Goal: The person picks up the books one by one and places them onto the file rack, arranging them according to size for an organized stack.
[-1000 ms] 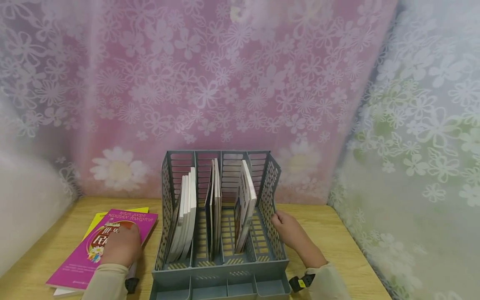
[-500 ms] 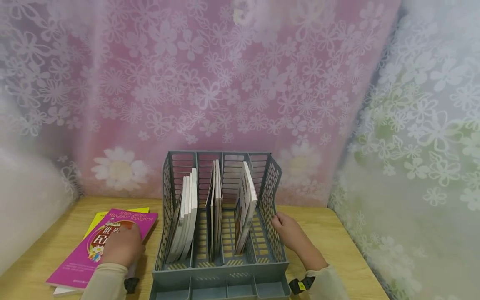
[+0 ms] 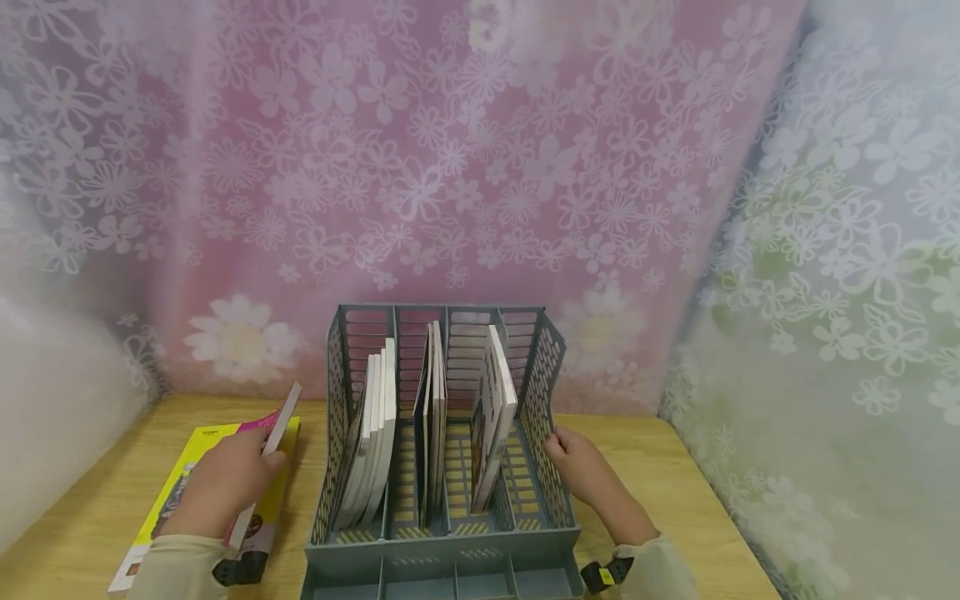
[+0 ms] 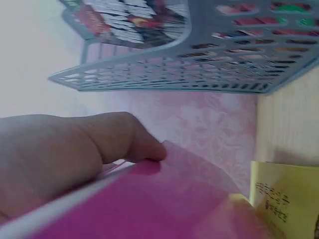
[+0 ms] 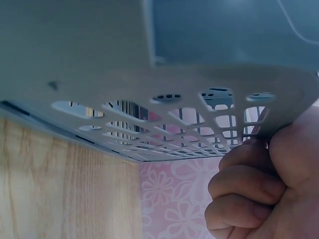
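Note:
My left hand (image 3: 228, 475) grips a magenta book (image 4: 144, 204) by its spine edge, tilted up on edge above a yellow book (image 3: 191, 450) that lies on the table at the left. In the left wrist view the thumb (image 4: 134, 137) presses on the magenta cover. A grey file rack (image 3: 442, 537) stands in the middle, its slots holding several upright white-edged books (image 3: 371, 450), a few thin books (image 3: 430, 425) and another leaning book (image 3: 492, 417). My right hand (image 3: 588, 471) holds the rack's right side wall, fingers curled at its edge in the right wrist view (image 5: 249, 189).
Small open compartments (image 3: 416, 583) run along the rack's front. Wooden tabletop (image 3: 667, 492) shows on both sides of the rack. A pink flowered curtain (image 3: 450, 167) hangs behind, and a pale flowered sheet (image 3: 840, 333) closes off the right.
My left hand has lifted the magenta book off the yellow one and turned it up on edge, uncovering more of the yellow cover. My right hand stays on the rack.

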Demonstrator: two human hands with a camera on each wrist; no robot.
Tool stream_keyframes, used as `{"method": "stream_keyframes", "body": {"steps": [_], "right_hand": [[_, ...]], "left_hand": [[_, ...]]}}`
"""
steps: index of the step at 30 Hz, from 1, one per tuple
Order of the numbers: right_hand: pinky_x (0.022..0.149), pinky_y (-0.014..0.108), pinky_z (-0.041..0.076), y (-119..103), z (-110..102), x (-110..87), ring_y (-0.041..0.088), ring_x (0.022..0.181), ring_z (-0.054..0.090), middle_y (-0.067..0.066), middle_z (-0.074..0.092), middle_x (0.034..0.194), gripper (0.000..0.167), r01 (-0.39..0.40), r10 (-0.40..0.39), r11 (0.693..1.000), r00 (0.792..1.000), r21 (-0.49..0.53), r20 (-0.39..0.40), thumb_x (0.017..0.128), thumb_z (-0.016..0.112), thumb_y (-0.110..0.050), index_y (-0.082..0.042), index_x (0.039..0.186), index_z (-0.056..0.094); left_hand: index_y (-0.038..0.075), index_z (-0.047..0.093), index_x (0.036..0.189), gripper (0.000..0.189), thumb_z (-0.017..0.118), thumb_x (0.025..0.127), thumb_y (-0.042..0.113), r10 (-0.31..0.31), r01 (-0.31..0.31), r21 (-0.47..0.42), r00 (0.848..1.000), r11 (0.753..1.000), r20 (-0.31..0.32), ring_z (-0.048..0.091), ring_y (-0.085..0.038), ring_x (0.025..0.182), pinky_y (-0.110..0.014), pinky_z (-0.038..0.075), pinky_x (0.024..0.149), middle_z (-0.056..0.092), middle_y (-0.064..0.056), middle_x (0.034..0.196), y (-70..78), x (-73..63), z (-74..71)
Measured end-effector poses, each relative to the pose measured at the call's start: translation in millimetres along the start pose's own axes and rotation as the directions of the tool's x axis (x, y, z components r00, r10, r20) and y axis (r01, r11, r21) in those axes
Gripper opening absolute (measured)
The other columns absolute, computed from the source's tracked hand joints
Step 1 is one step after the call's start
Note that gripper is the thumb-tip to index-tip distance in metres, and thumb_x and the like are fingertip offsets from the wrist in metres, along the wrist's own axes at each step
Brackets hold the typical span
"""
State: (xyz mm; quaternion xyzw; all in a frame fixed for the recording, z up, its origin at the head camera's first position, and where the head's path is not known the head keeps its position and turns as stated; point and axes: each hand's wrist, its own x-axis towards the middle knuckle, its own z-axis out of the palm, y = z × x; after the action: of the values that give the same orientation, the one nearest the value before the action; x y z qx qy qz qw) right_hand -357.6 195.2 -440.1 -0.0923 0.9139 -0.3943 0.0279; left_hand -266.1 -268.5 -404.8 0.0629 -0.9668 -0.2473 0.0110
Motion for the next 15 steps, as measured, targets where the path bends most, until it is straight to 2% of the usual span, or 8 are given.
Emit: {"method": "stream_keyframes", "body": {"steps": [3,6,8,9,11,13,15], "right_hand": [[0.055,0.034,0.032,0,0,-0.6,0.018,0.055,0.029,0.005,0.039,0.068,0.033,-0.005,0.005,1.000,1.000,-0.009,0.005,0.111,0.040,-0.024,-0.009,0.082,0.043],[0.055,0.034,0.032,1,0,-1.1,0.018,0.055,0.029,0.005,0.039,0.068,0.033,-0.010,0.010,1.000,1.000,-0.015,0.001,0.111,0.039,-0.024,-0.009,0.082,0.043],[0.055,0.034,0.032,1,0,-1.5,0.018,0.055,0.028,0.005,0.039,0.069,0.033,-0.012,0.012,1.000,1.000,-0.018,-0.004,0.111,0.039,-0.024,-0.009,0.082,0.043],[0.055,0.034,0.032,1,-1,-1.5,0.018,0.055,0.028,0.005,0.039,0.069,0.033,-0.013,0.012,1.000,1.000,-0.018,-0.006,0.111,0.039,-0.024,-0.009,0.082,0.043],[0.056,0.034,0.032,2,-1,-1.1,0.018,0.056,0.029,0.006,0.039,0.069,0.033,-0.009,0.009,1.000,1.000,-0.015,-0.005,0.111,0.039,-0.023,-0.009,0.082,0.043],[0.056,0.034,0.032,2,0,-0.3,0.018,0.056,0.029,0.005,0.040,0.069,0.033,-0.007,0.007,1.000,1.000,-0.014,0.001,0.111,0.039,-0.024,-0.009,0.082,0.044],[0.056,0.034,0.032,2,0,0.5,0.018,0.056,0.029,0.005,0.040,0.069,0.033,-0.006,0.006,1.000,1.000,-0.014,0.005,0.111,0.039,-0.024,-0.009,0.082,0.044]], "left_hand": [[-0.005,0.057,0.133,0.041,0.056,0.103,0.023,-0.001,0.000,-0.042,0.999,0.999,-0.038,0.050,-0.023,0.061,-0.036,0.041,0.055,0.057,-0.006,0.076,4.2,-3.9,-8.3],[-0.003,0.057,0.133,0.039,0.052,0.105,0.024,0.001,-0.008,-0.093,0.997,0.996,-0.080,0.052,-0.023,0.063,-0.036,0.042,0.056,0.059,-0.007,0.078,7.2,-6.5,-13.1],[-0.001,0.056,0.132,0.037,0.050,0.105,0.023,0.000,-0.017,-0.114,0.989,0.993,-0.146,0.053,-0.023,0.063,-0.036,0.043,0.054,0.062,-0.010,0.081,7.8,-7.3,-13.8],[-0.001,0.055,0.134,0.038,0.049,0.105,0.023,-0.001,-0.024,-0.122,0.980,0.992,-0.200,0.053,-0.025,0.064,-0.036,0.043,0.054,0.063,-0.012,0.083,7.7,-7.4,-13.8],[0.000,0.053,0.136,0.040,0.046,0.106,0.024,-0.015,-0.034,-0.146,0.947,0.989,-0.320,0.057,-0.029,0.067,-0.040,0.046,0.055,0.067,-0.018,0.090,7.6,-8.6,-13.4],[0.002,0.050,0.142,0.043,0.043,0.107,0.026,-0.037,-0.050,-0.181,0.894,0.982,-0.447,0.062,-0.037,0.074,-0.049,0.051,0.059,0.069,-0.024,0.101,7.1,-9.4,-12.9],[0.003,0.049,0.145,0.046,0.041,0.108,0.028,-0.067,-0.085,-0.243,0.827,0.966,-0.558,0.066,-0.042,0.083,-0.056,0.054,0.065,0.068,-0.027,0.110,7.1,-10.0,-12.9]]}}
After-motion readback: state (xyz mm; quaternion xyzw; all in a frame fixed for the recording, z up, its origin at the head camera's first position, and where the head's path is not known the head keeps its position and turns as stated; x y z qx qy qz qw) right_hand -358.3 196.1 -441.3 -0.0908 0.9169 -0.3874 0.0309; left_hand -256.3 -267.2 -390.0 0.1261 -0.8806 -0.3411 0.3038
